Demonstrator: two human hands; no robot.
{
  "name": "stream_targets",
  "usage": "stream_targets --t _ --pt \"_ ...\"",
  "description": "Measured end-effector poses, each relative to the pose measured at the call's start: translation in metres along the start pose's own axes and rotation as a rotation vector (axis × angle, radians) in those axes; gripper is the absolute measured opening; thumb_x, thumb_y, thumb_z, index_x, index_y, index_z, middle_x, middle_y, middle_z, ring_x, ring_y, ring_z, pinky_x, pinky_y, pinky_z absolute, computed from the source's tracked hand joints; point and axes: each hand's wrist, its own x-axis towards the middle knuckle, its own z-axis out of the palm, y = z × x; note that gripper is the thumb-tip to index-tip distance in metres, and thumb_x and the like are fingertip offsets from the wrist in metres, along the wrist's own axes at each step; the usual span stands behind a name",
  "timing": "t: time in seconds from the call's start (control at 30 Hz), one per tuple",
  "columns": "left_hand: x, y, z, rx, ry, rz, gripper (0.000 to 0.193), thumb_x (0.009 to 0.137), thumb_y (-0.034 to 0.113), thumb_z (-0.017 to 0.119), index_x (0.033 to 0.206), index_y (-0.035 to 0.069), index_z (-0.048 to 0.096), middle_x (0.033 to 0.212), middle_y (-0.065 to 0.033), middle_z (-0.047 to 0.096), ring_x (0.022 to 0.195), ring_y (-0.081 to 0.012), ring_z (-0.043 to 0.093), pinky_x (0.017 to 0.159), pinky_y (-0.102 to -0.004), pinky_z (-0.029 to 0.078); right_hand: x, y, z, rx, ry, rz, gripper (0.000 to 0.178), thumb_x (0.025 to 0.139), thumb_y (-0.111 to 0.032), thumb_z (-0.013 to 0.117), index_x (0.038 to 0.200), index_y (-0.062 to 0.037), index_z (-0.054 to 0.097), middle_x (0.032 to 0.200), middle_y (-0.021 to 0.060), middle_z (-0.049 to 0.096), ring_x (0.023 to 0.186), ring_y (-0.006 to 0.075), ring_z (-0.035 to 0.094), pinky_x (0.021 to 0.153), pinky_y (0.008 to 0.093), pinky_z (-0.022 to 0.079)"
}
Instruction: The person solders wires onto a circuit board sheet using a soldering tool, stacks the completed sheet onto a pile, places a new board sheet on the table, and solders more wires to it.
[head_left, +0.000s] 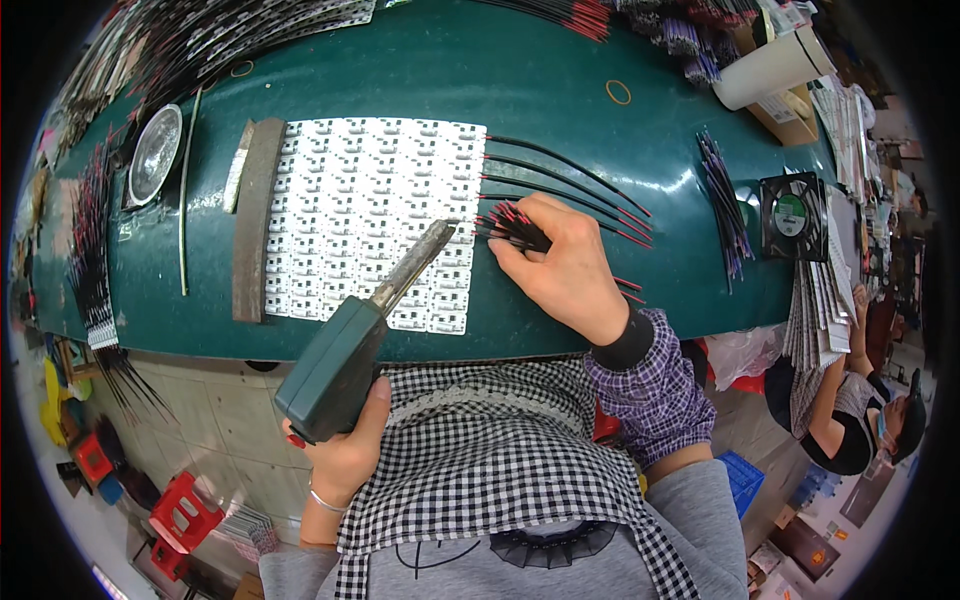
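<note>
A white panel of small circuit boards [370, 215] lies flat on the green table [420, 60]. My left hand [345, 455] is closed round the handle of a dark green soldering gun [335, 370]; its metal barrel slants up over the panel, and the tip is at the panel's right edge. My right hand [570, 260] grips a bundle of black wires with red ends [518, 228] beside that edge, close to the tip. Several black wires [560, 160] stick out to the right from the panel's edge, above and partly behind my right hand.
A brown bar [256, 220] runs along the panel's left side. Further left are a thin rod [188, 190], a round metal dish [155, 155] and wire bundles [90, 240]. At right lie purple-black wires [722, 205], a fan [793, 218] and a white cylinder [775, 70]. Another person [850, 420] sits at right.
</note>
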Motion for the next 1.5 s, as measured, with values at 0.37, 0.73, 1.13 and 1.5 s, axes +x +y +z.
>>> stream_targets --t 0.37,0.73,1.13,1.5 --pt "0.000 0.002 -0.001 0.087 -0.105 -0.047 0.039 0.082 -0.004 0.073 0.119 -0.003 0.063 0.107 -0.0095 0.069 0.089 -0.0131 0.065 0.076 -0.0254 0.053 -0.001 0.008 0.002 0.003 -0.010 0.006 0.022 0.078 -0.006 0.069 0.095 0.0074 0.065 0.081 0.0154 0.061 0.065 0.0292 0.061 0.057 0.0372 0.049" --pt "0.009 0.007 0.012 0.228 -0.002 0.207 0.015 0.077 0.007 0.077 0.089 0.002 0.071 0.074 -0.0052 0.068 0.056 -0.0153 0.059 0.053 -0.0276 0.044 0.001 0.006 0.003 -0.038 -0.006 -0.015 0.020 0.077 -0.006 0.069 0.091 0.0078 0.064 0.077 0.0158 0.058 0.062 0.0296 0.059 0.058 0.0391 0.046" --pt "0.003 0.008 0.009 0.111 0.047 0.078 0.018 0.077 0.007 0.077 0.091 -0.001 0.072 0.078 -0.0084 0.071 0.060 -0.0156 0.065 0.057 -0.0273 0.051 0.005 0.005 0.000 -0.008 -0.019 -0.011 0.017 0.076 -0.006 0.068 0.084 0.0082 0.061 0.074 0.0165 0.058 0.062 0.0301 0.059 0.059 0.0391 0.046" --pt "0.004 0.004 0.011 0.211 0.024 0.165 0.014 0.077 0.011 0.078 0.087 0.004 0.072 0.072 -0.0039 0.067 0.053 -0.0152 0.057 0.053 -0.0285 0.043 0.024 0.004 -0.014 0.050 -0.222 0.026 0.015 0.075 -0.007 0.065 0.078 0.0062 0.060 0.063 0.0126 0.057 0.057 0.0202 0.052 0.060 0.0360 0.044"
